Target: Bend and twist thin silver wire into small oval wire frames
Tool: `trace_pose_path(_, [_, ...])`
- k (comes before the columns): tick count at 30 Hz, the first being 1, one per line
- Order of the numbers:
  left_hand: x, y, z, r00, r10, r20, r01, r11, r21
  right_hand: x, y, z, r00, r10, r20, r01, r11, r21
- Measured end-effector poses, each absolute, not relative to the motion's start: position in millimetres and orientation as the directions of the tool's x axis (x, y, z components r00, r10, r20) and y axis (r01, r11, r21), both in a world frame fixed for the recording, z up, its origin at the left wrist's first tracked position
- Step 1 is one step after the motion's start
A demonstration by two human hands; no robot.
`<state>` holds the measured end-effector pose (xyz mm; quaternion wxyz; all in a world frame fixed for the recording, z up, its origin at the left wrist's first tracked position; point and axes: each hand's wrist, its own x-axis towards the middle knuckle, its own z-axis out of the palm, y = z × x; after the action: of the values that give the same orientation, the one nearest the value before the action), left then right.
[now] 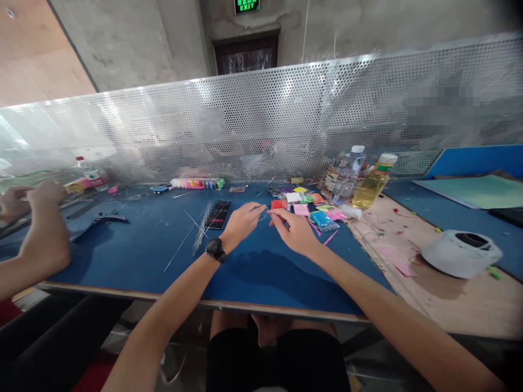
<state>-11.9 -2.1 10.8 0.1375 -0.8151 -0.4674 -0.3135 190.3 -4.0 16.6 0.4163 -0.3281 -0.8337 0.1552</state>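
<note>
Above the blue tabletop (134, 256), my left hand (244, 220) and my right hand (291, 226) almost meet at the fingertips. Both are closed in a pinch; a fine strand seems to lie between them, too thin to name. A black watch (216, 249) is on my left wrist. Left of that hand lies a black phone (218, 215), with several thin wires (199, 235) across and beside it. Just beyond my right hand are small bags of coloured clay-like material, among them a red bag (278, 204), a pink bag (301, 209) and a blue bag (324, 220).
A clear bottle (345, 179) and a bottle of yellow liquid (373, 182) stand at right. A white rounded object (460, 253) rests on bare wood. Behind runs a perforated metal screen (261, 125). At far left are another person's hands (36, 196).
</note>
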Motion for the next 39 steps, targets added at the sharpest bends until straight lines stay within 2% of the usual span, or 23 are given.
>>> trace_pose_path(9, [-6.7,-1.5,11.9,0.243,0.669,0.702,0.786,-0.56,0.262,192.1,-4.9,17.8,-0.446,0.676,0.587,0.434,0.737,-0.519])
trace_pose_path(16, [-6.0,-2.2,14.7,0.152,0.741,0.654,0.8,-0.48,0.358,192.5,-3.9,20.2,-0.451,0.684,0.573,0.441,0.729,-0.524])
trace_pose_path(22, [-8.8,-2.2,14.7,0.127,0.774,0.621,0.758,-0.479,0.443,194.4,-1.7,20.0,-0.446,0.689,0.571,0.446,0.724,-0.526])
trace_pose_path(30, [-7.7,-2.9,15.8,0.115,0.778,0.618,0.731,-0.488,0.478,194.6,-2.8,21.6,-0.444,0.69,0.571,0.444,0.723,-0.529])
trace_pose_path(39, [-7.7,3.4,9.7,0.02,0.772,0.635,0.738,-0.44,0.511,191.4,-2.5,17.8,-0.494,0.688,0.532,0.428,0.725,-0.54])
